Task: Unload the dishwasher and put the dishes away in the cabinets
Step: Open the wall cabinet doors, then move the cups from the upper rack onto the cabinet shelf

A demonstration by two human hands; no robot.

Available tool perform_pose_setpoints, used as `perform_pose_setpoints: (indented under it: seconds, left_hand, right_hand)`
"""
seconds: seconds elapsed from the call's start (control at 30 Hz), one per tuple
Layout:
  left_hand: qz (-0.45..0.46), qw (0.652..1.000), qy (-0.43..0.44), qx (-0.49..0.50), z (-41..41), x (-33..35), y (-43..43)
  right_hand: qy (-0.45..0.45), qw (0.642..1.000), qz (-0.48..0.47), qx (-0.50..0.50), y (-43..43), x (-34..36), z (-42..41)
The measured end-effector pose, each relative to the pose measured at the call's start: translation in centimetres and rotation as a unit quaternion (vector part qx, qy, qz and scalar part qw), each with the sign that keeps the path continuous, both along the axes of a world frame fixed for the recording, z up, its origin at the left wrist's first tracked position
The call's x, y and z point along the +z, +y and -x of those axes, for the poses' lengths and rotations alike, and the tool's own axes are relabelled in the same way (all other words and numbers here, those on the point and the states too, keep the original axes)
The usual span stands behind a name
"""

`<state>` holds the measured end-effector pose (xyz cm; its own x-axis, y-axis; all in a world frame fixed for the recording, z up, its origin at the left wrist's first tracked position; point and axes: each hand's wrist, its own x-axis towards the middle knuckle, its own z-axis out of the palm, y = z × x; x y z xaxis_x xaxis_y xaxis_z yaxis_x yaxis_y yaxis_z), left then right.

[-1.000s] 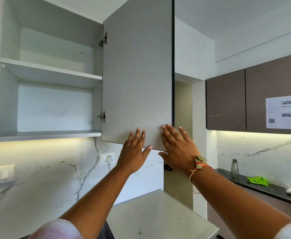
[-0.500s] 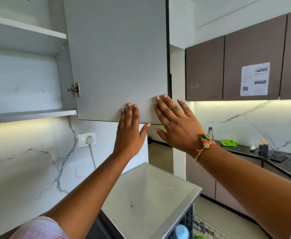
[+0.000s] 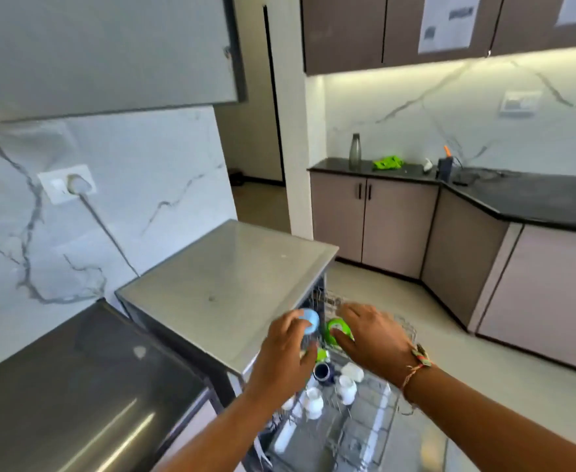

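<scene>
The left hand (image 3: 288, 349) curls round a pale blue plastic cup (image 3: 310, 321) at the back of the pulled-out wire rack (image 3: 375, 403). The right hand (image 3: 372, 338) spreads over a bright green plastic cup (image 3: 337, 330) just beside it, though blur hides whether it grips. Lifting both together, one could slip onto the white ceramic cups (image 3: 344, 386) below or clip the steel dishwasher top (image 3: 232, 281). Overhead the grey cabinet door (image 3: 109, 52) hangs open, a corner to strike. The room to move is rightward.

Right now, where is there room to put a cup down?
The steel dishwasher top is bare, from the marble wall to the rack. The dark counter left of it is bare too. The rack is crowded: white cups, the left hand and the right hand.
</scene>
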<state>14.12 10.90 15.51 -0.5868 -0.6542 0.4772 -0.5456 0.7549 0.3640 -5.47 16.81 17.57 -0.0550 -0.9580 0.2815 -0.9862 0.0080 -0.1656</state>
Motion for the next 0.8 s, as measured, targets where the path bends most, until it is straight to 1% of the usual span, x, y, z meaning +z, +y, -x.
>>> perform_pose_setpoints:
  seconds: [0.07, 0.13, 0.2, 0.27, 0.4, 0.53, 0.8]
  left_hand:
    - [-0.153, 0.987, -0.046, -0.005, 1.5, -5.0, 1.8]
    - [-0.258, 0.964, -0.070, 0.001, 3.0, -9.0, 3.3]
    - [-0.319, 0.942, -0.105, 0.028, 4.4, -11.9, 4.7]
    - [-0.357, 0.922, -0.137, 0.059, 5.3, -13.9, 5.9]
    - [-0.391, 0.900, -0.159, 0.108, 6.9, -16.5, 7.6]
    - [-0.399, 0.889, -0.164, 0.154, 7.3, -17.6, 7.9]
    - [-0.388, 0.886, -0.186, 0.175, 8.2, -18.7, 5.0]
  right_hand:
    - [-0.050, 0.993, -0.109, -0.019, 2.0, -4.8, 1.6]
    - [-0.100, 0.977, -0.184, -0.033, 3.9, -8.9, 2.7]
    - [-0.130, 0.961, -0.242, -0.039, 5.6, -12.2, 3.9]
    - [-0.149, 0.946, -0.286, -0.040, 7.1, -14.4, 5.0]
    - [-0.166, 0.931, -0.326, -0.021, 8.6, -17.5, 7.9]
    - [-0.200, 0.920, -0.336, -0.017, 8.6, -19.0, 9.5]
    - [-0.228, 0.919, -0.322, -0.017, 5.7, -20.9, 10.8]
